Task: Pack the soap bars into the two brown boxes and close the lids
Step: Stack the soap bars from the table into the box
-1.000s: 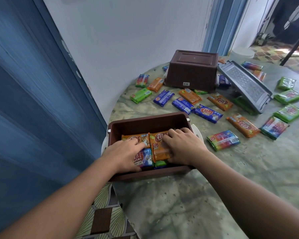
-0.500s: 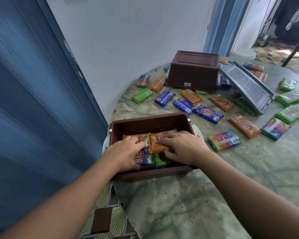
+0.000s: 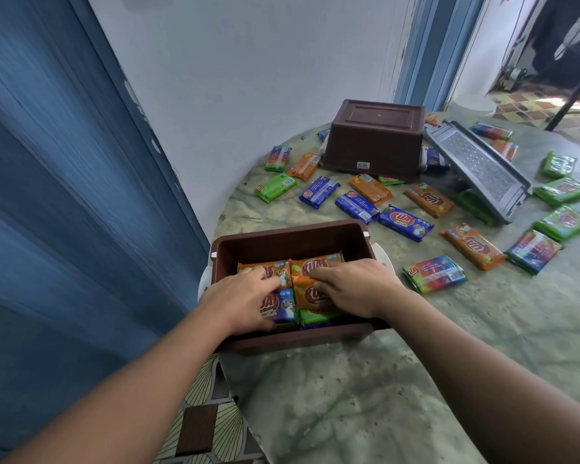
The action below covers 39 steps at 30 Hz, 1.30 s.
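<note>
An open brown box stands at the table's near left edge. Inside lie two orange soap bars at the back, a blue bar at the front left and a green bar under another orange bar. My left hand rests with straight fingers on the back left orange bar and the blue bar. My right hand curls its fingers over the far edge of the front orange bar. The second brown box stands upside down at the back.
A grey perforated lid leans to the right of the upturned box. Several loose soap bars, orange, blue, green and rainbow, lie scattered over the marble table. A blue door and a white wall close off the left.
The orange bar under my right hand stood tilted on edge half a second ago and now lies flat over the green bar. My left hand shifted slightly toward the back.
</note>
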### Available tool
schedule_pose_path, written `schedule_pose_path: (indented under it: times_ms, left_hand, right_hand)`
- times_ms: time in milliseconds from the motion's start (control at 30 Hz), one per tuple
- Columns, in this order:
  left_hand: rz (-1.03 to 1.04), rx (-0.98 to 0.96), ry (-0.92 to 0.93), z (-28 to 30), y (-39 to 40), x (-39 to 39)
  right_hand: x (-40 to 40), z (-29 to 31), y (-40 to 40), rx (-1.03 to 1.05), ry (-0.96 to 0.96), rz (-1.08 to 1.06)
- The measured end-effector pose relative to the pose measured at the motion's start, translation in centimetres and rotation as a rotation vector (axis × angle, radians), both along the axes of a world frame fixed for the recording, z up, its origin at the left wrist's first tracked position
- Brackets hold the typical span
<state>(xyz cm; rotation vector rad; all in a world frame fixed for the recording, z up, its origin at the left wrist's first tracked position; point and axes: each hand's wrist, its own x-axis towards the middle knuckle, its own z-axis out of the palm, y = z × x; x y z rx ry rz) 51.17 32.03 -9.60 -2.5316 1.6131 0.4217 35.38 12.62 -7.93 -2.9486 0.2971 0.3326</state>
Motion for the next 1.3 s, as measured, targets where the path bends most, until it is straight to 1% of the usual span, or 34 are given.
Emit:
schedule_pose_path:
  times_ms: [200,400,633,800,1167,1233,1300]
  left_hand:
    - [-0.010,-0.007,-0.002,0.00,0.02,0.03]
    - [-0.018,-0.011,-0.001,-0.18,-0.06,0.27]
    - [-0.026,-0.002,-0.005,-0.26,-0.05,0.27]
    - [-0.025,0.000,-0.008,-0.16,0.00,0.18]
    - [-0.020,-0.013,-0.017,-0.33,-0.01,0.21]
    - [-0.019,-0.087,-0.019,-0.08,0.01,-0.04]
    - [0.006,-0.270,-0.037,0.16,0.15,-0.24]
  right_hand:
    - [0.34,-0.20,-0.17,-0.009,0.017,0.021]
    - [0.12,-0.70,-0.12,-0.116,0.040,0.099]
    - [-0.18,-0.33,-0.09,-0.103,0.031,0.144]
    - [-0.02,-0.21,0.04,-0.138,0.067,0.169]
    - [0.03,-0.35,0.15,-0.118,0.040,0.116]
    - [0.00,-0.30,0.23,-0.088,-0.006,0.079]
    - [-0.04,-0.09,0.15,-0.013,-0.108,0.005]
